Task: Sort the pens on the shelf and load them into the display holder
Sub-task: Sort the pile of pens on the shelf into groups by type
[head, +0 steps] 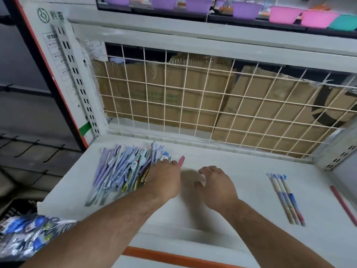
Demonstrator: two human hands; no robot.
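Note:
A heap of pens (123,169), mostly purple and blue, lies on the left of the white shelf (241,171). My left hand (166,180) is at the heap's right edge, and the tip of a pink pen (182,161) sticks out past its fingertips, apparently pinched. Just to its right, my right hand (214,184) hovers over bare shelf with loosely curled fingers and holds nothing. Three blue-and-cream pens (287,198) lie side by side on the right. A lone red pen (342,204) lies at the far right edge. No display holder is in sight.
A white wire grid (193,97) backed with cardboard closes the back of the shelf. Purple, pink and teal bowls (284,14) stand on the shelf above. A plastic bag of blue packaged items (32,235) sits at lower left, beyond the shelf's left edge.

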